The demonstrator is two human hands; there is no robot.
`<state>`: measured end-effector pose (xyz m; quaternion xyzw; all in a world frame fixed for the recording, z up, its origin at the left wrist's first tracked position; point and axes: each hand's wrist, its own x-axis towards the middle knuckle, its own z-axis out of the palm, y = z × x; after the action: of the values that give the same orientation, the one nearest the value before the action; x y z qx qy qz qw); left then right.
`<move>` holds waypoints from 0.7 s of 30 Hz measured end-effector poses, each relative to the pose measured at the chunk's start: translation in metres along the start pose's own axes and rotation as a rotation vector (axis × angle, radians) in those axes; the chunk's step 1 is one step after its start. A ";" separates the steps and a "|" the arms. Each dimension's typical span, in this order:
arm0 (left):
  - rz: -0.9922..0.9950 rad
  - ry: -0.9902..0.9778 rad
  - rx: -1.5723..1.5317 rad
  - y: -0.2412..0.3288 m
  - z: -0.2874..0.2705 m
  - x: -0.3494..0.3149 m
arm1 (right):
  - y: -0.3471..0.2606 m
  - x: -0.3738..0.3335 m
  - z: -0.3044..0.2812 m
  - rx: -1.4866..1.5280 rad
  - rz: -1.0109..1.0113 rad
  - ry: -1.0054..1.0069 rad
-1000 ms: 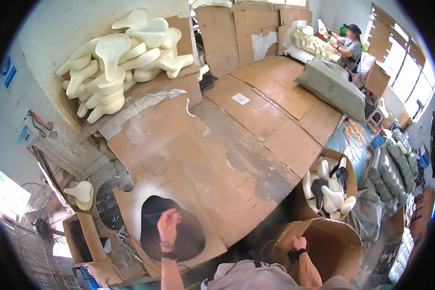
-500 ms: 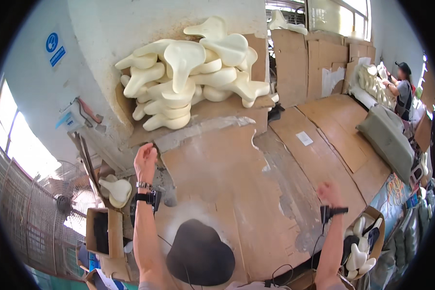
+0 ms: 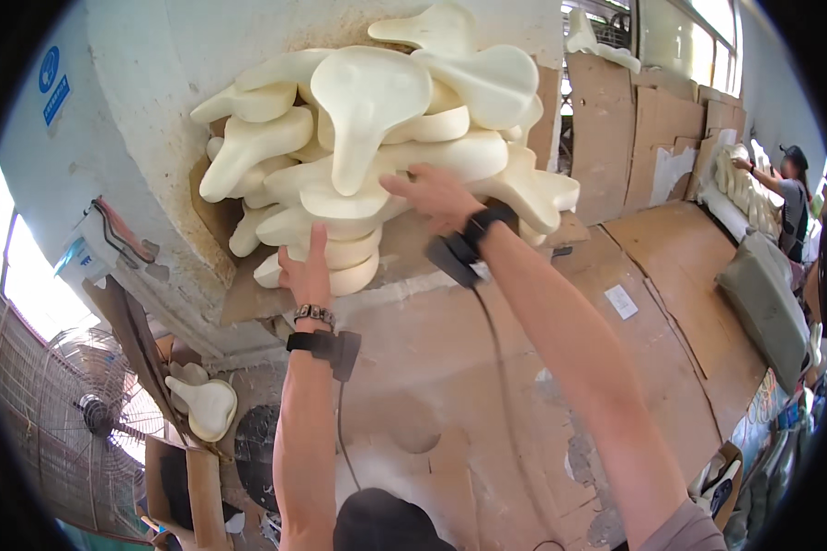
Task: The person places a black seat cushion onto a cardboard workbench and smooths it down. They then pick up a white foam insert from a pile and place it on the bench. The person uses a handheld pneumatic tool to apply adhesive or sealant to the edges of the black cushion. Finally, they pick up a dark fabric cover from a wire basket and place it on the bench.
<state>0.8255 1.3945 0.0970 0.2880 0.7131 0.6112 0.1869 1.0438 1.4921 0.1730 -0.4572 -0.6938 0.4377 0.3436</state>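
Cream-coloured foam bicycle saddles (image 3: 369, 87) lie heaped against the wall in front of me. Low in the heap, one saddle (image 3: 340, 204) rests on others, between my two hands. My left hand (image 3: 307, 274) is open at the front of the heap, one finger pointing up beside the lower saddles. Over the right side of that saddle reaches my right hand (image 3: 435, 196), open, fingers stretched out. Whether either hand touches the foam I cannot tell. A dark strap with a small box sits on each wrist.
Cardboard (image 3: 487, 367) covers the bench. On the left stand a wire-guarded fan (image 3: 96, 413), a cardboard box (image 3: 204, 487) and another saddle (image 3: 207, 404). A grey-green covered bundle (image 3: 758, 298) lies at the right, near a co-worker (image 3: 793, 197) handling saddles.
Both my hands have moved forward to the heap, the right one swinging far across to the left. My view has shifted nearer to the saddles.
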 end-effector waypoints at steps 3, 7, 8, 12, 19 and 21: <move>-0.047 -0.111 -0.082 0.031 0.024 -0.011 | 0.041 0.080 0.038 -0.106 -0.251 0.337; -0.086 -0.042 0.233 0.041 0.009 0.004 | 0.029 0.082 0.073 0.351 -0.079 0.089; -0.083 -0.070 0.178 0.039 0.009 0.007 | 0.031 0.083 0.079 0.389 -0.073 0.157; 0.055 0.051 0.149 0.010 0.039 0.006 | 0.061 0.105 0.071 0.345 -0.317 0.388; 0.189 -0.096 -0.343 -0.005 -0.045 -0.063 | -0.023 -0.049 0.062 0.465 -0.312 0.373; 0.228 -0.171 -0.378 -0.001 -0.052 -0.120 | -0.002 -0.096 0.046 0.399 -0.268 0.463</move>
<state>0.8853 1.2783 0.0956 0.3772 0.5305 0.7244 0.2272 1.0366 1.3886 0.1498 -0.3728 -0.5517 0.4003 0.6297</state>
